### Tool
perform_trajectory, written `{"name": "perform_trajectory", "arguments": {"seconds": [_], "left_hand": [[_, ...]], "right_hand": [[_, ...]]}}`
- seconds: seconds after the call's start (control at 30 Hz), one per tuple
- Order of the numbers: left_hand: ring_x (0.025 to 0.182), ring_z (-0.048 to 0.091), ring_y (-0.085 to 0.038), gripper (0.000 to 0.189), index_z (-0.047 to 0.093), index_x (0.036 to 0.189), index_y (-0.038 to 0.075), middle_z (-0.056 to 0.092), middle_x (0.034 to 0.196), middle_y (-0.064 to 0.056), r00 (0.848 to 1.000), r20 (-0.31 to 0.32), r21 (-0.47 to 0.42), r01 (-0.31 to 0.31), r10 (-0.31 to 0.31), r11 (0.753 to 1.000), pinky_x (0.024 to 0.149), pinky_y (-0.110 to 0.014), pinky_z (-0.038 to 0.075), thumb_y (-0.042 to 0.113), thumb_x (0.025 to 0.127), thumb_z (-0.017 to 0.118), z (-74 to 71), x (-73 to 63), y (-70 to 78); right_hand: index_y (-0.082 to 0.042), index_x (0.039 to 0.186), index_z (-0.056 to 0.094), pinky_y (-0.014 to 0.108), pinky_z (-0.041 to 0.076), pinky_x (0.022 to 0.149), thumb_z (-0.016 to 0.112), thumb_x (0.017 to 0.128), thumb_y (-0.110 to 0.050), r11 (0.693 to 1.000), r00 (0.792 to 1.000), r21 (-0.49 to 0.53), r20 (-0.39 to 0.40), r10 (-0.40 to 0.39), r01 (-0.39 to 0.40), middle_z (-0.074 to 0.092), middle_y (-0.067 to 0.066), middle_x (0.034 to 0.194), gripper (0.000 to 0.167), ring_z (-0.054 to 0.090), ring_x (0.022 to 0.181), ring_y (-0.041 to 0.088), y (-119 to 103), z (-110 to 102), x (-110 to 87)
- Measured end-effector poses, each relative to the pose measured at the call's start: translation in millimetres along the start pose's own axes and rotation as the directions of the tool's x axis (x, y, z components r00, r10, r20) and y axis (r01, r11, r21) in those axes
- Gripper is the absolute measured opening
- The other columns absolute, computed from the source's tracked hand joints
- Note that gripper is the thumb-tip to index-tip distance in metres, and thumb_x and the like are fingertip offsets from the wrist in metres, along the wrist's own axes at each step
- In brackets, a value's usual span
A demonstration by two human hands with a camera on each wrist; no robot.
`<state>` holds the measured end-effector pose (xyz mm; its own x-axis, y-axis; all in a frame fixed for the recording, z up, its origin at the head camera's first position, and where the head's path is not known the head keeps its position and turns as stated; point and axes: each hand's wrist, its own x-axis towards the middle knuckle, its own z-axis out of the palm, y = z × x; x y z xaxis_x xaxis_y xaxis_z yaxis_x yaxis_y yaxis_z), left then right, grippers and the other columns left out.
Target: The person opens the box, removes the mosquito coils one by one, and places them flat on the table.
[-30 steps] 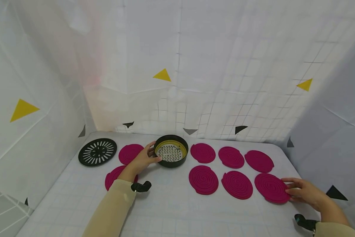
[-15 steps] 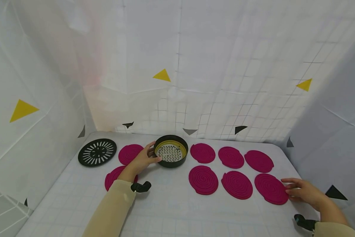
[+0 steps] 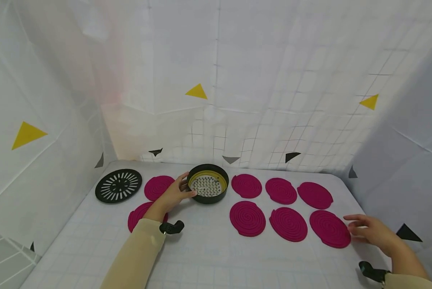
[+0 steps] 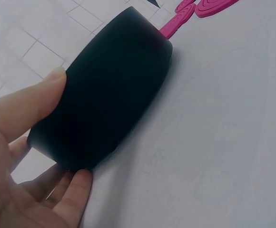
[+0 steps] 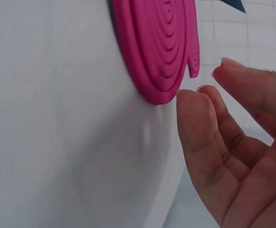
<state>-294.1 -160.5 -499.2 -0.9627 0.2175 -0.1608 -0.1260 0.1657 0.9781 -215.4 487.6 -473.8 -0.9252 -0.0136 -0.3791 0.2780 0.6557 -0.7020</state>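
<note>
My left hand [image 3: 172,195] grips the left side of a round black holder [image 3: 221,196], its thumb on one side and fingers on the other in the left wrist view. Inside the holder [image 4: 104,90] the head view shows a yellow ring and a pale patterned bottom. On the right, my right hand [image 3: 372,233] has loosely bent fingers with nothing between them. It is beside the nearest magenta spiral coaster [image 3: 329,229]. In the right wrist view the fingertips [image 5: 195,107] are just off that coaster [image 5: 157,57]; whether they touch is hard to tell.
More magenta coasters lie in two rows, among them a middle one [image 3: 288,224] and a back one [image 3: 246,186]. Two others are left, one coaster [image 3: 138,216] partly under my left forearm. A black slotted disc [image 3: 118,186] lies far left. White sheeting [image 3: 266,60] walls the table.
My right hand has let go of the front right coaster, which has settled flat on the table, and has drawn slightly away to the right. The left hand and holder have stayed put.
</note>
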Motion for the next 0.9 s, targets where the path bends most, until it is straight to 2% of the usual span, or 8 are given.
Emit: {"name": "perform_trajectory", "arguments": {"seconds": [0.17,0.47,0.57,0.9], "left_hand": [[0.149,0.026,-0.033,0.093,0.020,0.160,0.027,0.028,0.161,-0.017,1.000,-0.002,0.000,-0.002,0.002,1.000,0.115,-0.053,0.030,0.014,0.088,0.079,0.2,-0.9,-0.7],[0.148,0.028,-0.033,0.095,0.019,0.160,0.027,0.028,0.161,-0.017,1.000,-0.006,0.026,0.000,0.000,1.000,0.115,-0.054,0.031,0.020,0.087,0.080,0.6,0.0,-0.1],[0.149,0.027,-0.034,0.095,0.019,0.160,0.026,0.027,0.162,-0.018,1.000,-0.004,0.026,-0.003,0.004,1.000,0.114,-0.054,0.031,0.019,0.088,0.080,0.3,0.4,-0.6],[0.148,0.029,-0.031,0.093,0.021,0.159,0.028,0.030,0.161,-0.016,1.000,-0.020,0.007,-0.009,0.009,1.000,0.115,-0.051,0.032,0.018,0.088,0.080,1.1,0.3,-3.1]], "right_hand": [[0.015,0.139,0.041,0.041,0.060,0.081,0.063,0.099,-0.013,0.999,0.999,-0.001,0.000,-0.041,0.041,0.057,0.027,0.117,0.053,0.063,0.099,0.026,-12,0,-7.7],[0.016,0.137,0.044,0.040,0.060,0.080,0.056,0.104,-0.024,0.992,0.994,-0.069,-0.031,-0.104,0.102,0.055,0.036,0.126,0.052,0.064,0.106,0.036,-29,4,-17.9],[0.016,0.135,0.045,0.038,0.060,0.078,0.054,0.105,-0.022,0.988,0.990,-0.094,-0.053,-0.130,0.125,0.055,0.036,0.125,0.050,0.064,0.104,0.035,-34,5,-20.5],[0.010,0.135,0.051,0.035,0.061,0.074,0.053,0.104,-0.037,0.964,0.966,-0.190,-0.141,-0.215,0.186,0.058,0.031,0.123,0.056,0.064,0.099,0.032,-56,17,-31.8]]}}
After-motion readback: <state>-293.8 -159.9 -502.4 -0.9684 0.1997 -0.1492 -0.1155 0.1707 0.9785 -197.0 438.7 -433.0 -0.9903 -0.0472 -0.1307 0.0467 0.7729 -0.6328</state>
